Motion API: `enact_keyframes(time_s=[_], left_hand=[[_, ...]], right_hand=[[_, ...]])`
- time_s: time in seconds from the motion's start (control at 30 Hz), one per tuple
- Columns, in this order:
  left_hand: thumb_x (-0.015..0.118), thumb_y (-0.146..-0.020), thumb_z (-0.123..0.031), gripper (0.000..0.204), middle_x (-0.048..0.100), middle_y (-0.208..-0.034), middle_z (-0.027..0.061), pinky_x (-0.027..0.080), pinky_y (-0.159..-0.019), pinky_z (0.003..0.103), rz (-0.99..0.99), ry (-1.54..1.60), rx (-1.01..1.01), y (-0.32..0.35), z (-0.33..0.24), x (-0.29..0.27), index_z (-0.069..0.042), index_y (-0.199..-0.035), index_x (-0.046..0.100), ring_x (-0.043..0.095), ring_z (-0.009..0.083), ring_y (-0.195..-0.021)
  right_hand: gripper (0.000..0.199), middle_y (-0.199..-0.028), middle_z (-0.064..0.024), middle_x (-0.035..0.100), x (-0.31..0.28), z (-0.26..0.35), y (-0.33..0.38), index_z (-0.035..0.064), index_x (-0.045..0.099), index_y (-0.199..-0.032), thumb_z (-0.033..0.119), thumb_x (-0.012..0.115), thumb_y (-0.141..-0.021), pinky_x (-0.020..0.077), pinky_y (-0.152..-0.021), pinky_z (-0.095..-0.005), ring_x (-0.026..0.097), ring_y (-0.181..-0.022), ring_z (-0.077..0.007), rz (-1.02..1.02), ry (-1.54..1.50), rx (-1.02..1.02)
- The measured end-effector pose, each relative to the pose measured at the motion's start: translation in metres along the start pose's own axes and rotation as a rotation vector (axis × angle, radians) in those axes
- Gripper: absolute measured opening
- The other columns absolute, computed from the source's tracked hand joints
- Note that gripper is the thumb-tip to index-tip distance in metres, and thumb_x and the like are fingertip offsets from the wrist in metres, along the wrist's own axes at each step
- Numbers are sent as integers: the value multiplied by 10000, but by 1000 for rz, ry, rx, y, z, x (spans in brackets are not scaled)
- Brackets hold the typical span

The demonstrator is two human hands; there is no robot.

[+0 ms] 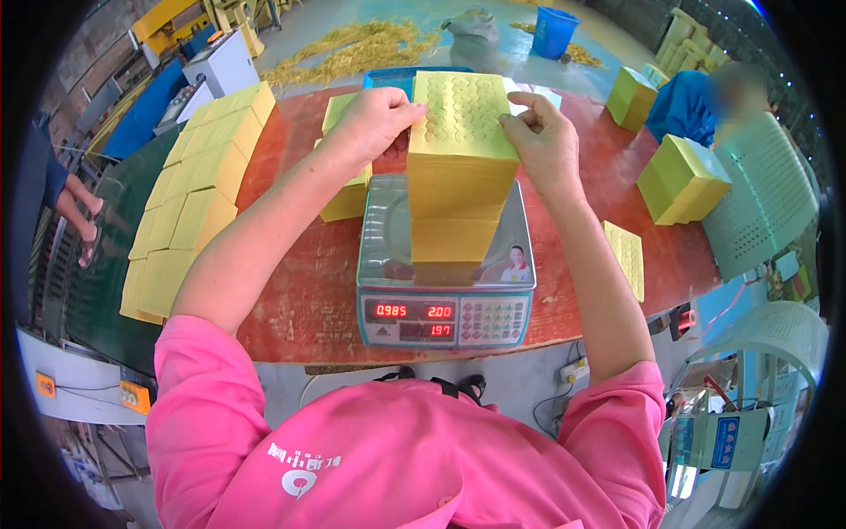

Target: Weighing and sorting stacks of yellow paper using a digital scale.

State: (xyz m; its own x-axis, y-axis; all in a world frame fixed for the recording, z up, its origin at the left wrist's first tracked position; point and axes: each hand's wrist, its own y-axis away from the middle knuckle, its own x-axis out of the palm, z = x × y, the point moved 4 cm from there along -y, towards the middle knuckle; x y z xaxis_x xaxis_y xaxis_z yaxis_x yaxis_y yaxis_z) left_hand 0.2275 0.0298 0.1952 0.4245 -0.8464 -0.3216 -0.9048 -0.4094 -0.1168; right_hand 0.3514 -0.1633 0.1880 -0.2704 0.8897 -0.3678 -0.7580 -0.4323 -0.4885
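Note:
A tall stack of yellow paper [463, 198], its top sheet punched with rows of round cuts, stands upright on a digital scale [374, 251] with red lit figures. At the stack's upper left edge, my left hand [379, 123] is closed, thumb and fingers pinching the top sheets. My right hand [548, 145] pinches the opposite edge, its thumb against the paper and its index finger bent above. How many sheets lie between the fingers cannot be made out. Behind my left wrist, another yellow stack [345, 203] stands partly hidden beside the scale.
Many yellow paper blocks [189, 189] line the left of the worn red table [291, 309]. A loose punched sheet [624, 256] and a yellow block [683, 181] lie right, near a blurred person in blue [680, 106]. A blue tray [397, 79] sits behind the stack.

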Motion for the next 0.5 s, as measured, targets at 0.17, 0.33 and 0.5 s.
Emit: enact_keyframes(time_s=[0.17, 0.33, 0.5], left_hand=[[575, -983, -266, 312, 531, -591, -8, 401, -460, 237, -84, -298, 216, 5, 20, -4, -74, -739, 544, 506, 71, -504], [564, -977, -230, 226, 555, -652, -2, 395, -500, 221, -299, 98, 92, 82, 41, -19, -69, -819, 570, 508, 70, -553], [567, -973, -215, 179, 587, -679, 8, 403, -504, 206, -506, 215, -229, 164, 132, -40, -84, -852, 590, 534, 67, -563]], right_hand=[[315, -764, -36, 624, 1, -15, 10, 3, 647, -1162, 172, 655, -896, 469, -645, -268, 556, -683, -100, 13, -69, 9], [257, -759, -8, 562, -21, -42, 68, -22, 634, -1153, 147, 540, -984, 410, -569, -233, 504, -638, -75, -114, -458, 190], [232, -743, -6, 566, -38, -83, 117, -9, 635, -1140, 119, 510, -992, 401, -562, -229, 500, -635, -72, -123, -554, 371]])
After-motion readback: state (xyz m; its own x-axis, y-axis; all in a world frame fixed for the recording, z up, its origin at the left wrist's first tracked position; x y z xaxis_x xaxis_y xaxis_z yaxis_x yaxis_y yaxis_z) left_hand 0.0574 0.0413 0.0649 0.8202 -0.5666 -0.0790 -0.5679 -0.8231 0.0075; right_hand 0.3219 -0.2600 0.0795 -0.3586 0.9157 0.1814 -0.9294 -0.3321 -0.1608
